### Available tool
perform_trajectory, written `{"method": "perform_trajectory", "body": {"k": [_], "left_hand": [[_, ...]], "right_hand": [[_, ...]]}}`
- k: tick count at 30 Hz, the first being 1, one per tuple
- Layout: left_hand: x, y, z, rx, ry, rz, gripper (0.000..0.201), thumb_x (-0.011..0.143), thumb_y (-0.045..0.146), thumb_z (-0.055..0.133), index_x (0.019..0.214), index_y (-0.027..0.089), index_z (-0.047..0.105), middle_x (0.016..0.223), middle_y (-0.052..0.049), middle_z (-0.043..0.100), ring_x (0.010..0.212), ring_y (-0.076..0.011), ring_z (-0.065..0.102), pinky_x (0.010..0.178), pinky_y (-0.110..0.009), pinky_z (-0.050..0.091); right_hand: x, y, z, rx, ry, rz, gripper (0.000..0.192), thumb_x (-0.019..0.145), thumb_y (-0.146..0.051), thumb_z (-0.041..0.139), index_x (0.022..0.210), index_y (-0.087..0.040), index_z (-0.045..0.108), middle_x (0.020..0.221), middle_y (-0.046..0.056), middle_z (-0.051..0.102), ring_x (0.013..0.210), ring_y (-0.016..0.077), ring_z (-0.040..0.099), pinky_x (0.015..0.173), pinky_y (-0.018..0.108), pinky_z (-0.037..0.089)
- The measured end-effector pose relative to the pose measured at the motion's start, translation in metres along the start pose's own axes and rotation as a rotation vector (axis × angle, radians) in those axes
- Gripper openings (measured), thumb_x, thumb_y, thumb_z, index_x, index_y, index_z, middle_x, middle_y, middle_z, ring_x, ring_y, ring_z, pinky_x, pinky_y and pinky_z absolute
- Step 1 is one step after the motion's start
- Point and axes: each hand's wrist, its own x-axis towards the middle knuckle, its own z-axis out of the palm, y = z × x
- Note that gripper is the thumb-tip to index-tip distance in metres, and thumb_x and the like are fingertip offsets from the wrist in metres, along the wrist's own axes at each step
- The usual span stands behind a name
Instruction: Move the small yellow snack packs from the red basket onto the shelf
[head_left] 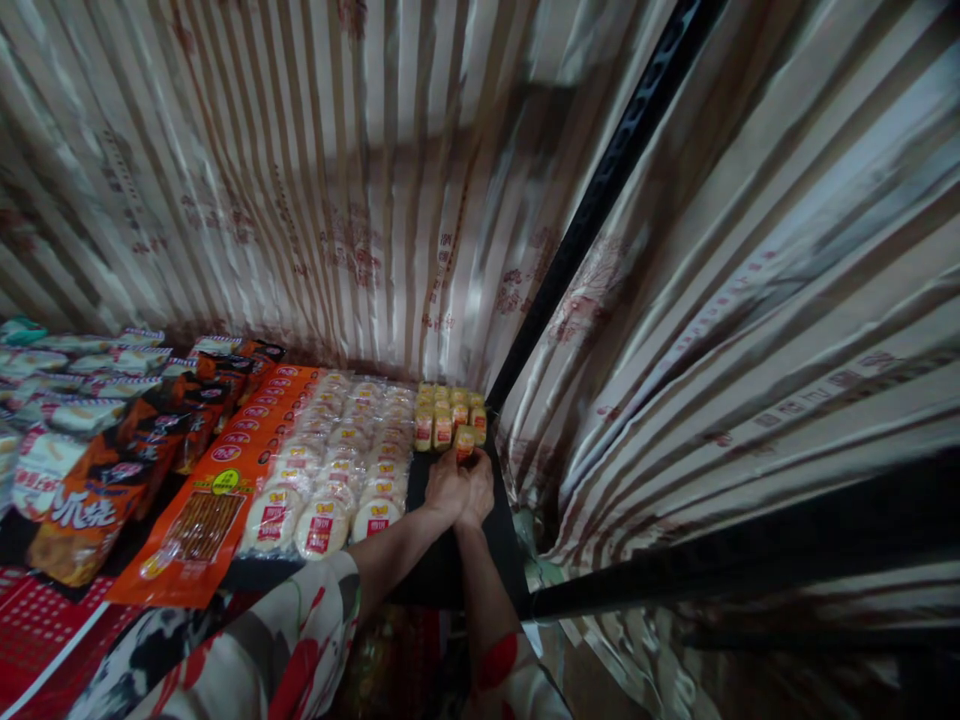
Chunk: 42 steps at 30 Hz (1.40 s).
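My left hand (446, 486) and my right hand (480, 488) meet over the right end of a black shelf (431, 560). Between their fingertips is a small yellow packet (465, 437) with a red label, and the fingers of both hands are closed on it. Just behind it stand rows of similar yellow packets (441, 408), packed close together in the back corner. To the left lie rows of clear-wrapped round rice crackers (322, 522) with red and white labels.
An orange snack bag (199, 525) lies left of the crackers, then black-and-orange bags (90, 515) and white packs (60, 415). A black upright post (592, 215) rises at the corner, before pleated striped curtains (375, 180). A red basket (45, 630) is at lower left.
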Motion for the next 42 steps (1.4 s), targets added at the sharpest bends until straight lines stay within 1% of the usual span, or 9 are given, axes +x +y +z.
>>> {"method": "perform_trajectory", "body": {"k": [5, 10, 14, 17, 24, 28, 33, 38, 42], "left_hand": [[0.013, -0.017, -0.003, -0.035, -0.013, -0.011, 0.042, 0.083, 0.013, 0.046, 0.125, 0.015, 0.052, 0.123, -0.008, 0.06, 0.114, -0.0175, 0.054, 0.1, -0.024, 0.038], [0.014, -0.015, -0.01, -0.014, -0.038, -0.049, 0.038, 0.089, 0.017, 0.041, 0.125, 0.011, 0.053, 0.123, -0.013, 0.059, 0.114, -0.0186, 0.055, 0.099, -0.024, 0.037], [0.014, -0.014, -0.016, 0.016, -0.045, -0.084, 0.042, 0.094, 0.026, 0.035, 0.131, 0.009, 0.046, 0.124, -0.015, 0.058, 0.116, -0.0206, 0.053, 0.098, -0.027, 0.038], [0.016, -0.016, -0.016, 0.067, -0.041, -0.078, 0.041, 0.094, 0.026, 0.037, 0.129, 0.01, 0.048, 0.126, -0.014, 0.057, 0.118, -0.0214, 0.051, 0.1, -0.028, 0.036], [0.015, -0.012, -0.02, 0.159, -0.066, -0.041, 0.036, 0.094, 0.024, 0.035, 0.122, 0.015, 0.057, 0.129, -0.012, 0.055, 0.119, -0.0232, 0.049, 0.1, -0.031, 0.036], [0.012, -0.012, -0.021, 0.14, -0.027, -0.044, 0.034, 0.093, 0.024, 0.038, 0.12, 0.018, 0.058, 0.123, -0.011, 0.059, 0.115, -0.0216, 0.052, 0.097, -0.03, 0.038], [0.014, -0.017, -0.015, 0.138, 0.02, -0.034, 0.032, 0.091, 0.023, 0.042, 0.119, 0.019, 0.059, 0.119, -0.01, 0.061, 0.113, -0.021, 0.053, 0.096, -0.031, 0.04], [0.015, -0.017, -0.016, 0.155, 0.0, -0.017, 0.032, 0.093, 0.022, 0.039, 0.115, 0.017, 0.062, 0.116, -0.009, 0.062, 0.114, -0.02, 0.052, 0.097, -0.03, 0.038], [0.014, -0.016, -0.018, 0.138, 0.0, -0.028, 0.031, 0.091, 0.02, 0.041, 0.115, 0.016, 0.061, 0.117, -0.01, 0.062, 0.111, -0.0192, 0.053, 0.097, -0.029, 0.038]], "right_hand": [[0.008, -0.006, -0.004, 0.022, -0.05, 0.045, 0.045, 0.073, -0.034, 0.05, 0.115, -0.018, 0.048, 0.112, 0.012, 0.061, 0.104, 0.026, 0.056, 0.084, 0.031, 0.042], [0.014, -0.006, -0.003, 0.023, -0.068, 0.075, 0.05, 0.073, -0.039, 0.051, 0.118, -0.017, 0.045, 0.115, 0.013, 0.06, 0.106, 0.0262, 0.056, 0.08, 0.031, 0.043], [0.014, -0.009, -0.004, 0.021, -0.071, 0.121, 0.047, 0.078, -0.042, 0.047, 0.118, -0.018, 0.044, 0.112, 0.012, 0.062, 0.097, 0.0258, 0.06, 0.071, 0.032, 0.043], [0.014, -0.011, -0.005, 0.03, -0.068, 0.135, 0.047, 0.079, -0.041, 0.046, 0.119, -0.019, 0.042, 0.113, 0.012, 0.061, 0.094, 0.0255, 0.061, 0.069, 0.032, 0.043], [0.018, -0.01, -0.002, -0.009, -0.071, 0.099, 0.044, 0.079, -0.038, 0.047, 0.118, -0.019, 0.042, 0.114, 0.012, 0.06, 0.098, 0.0253, 0.06, 0.072, 0.032, 0.043], [0.02, -0.007, 0.001, 0.006, -0.064, 0.05, 0.042, 0.079, -0.038, 0.046, 0.117, -0.019, 0.045, 0.115, 0.011, 0.06, 0.098, 0.0237, 0.06, 0.073, 0.031, 0.044], [0.02, 0.0, 0.006, 0.038, -0.054, -0.009, 0.042, 0.08, -0.037, 0.045, 0.116, -0.016, 0.048, 0.112, 0.013, 0.058, 0.1, 0.0244, 0.058, 0.081, 0.033, 0.045], [0.019, 0.0, 0.007, 0.114, -0.026, -0.046, 0.042, 0.079, -0.035, 0.046, 0.116, -0.016, 0.047, 0.111, 0.013, 0.054, 0.092, 0.0218, 0.059, 0.079, 0.032, 0.048], [0.018, -0.003, 0.004, 0.142, -0.044, -0.064, 0.036, 0.079, -0.035, 0.046, 0.11, -0.017, 0.052, 0.105, 0.011, 0.052, 0.082, 0.0191, 0.059, 0.073, 0.031, 0.049]]}}
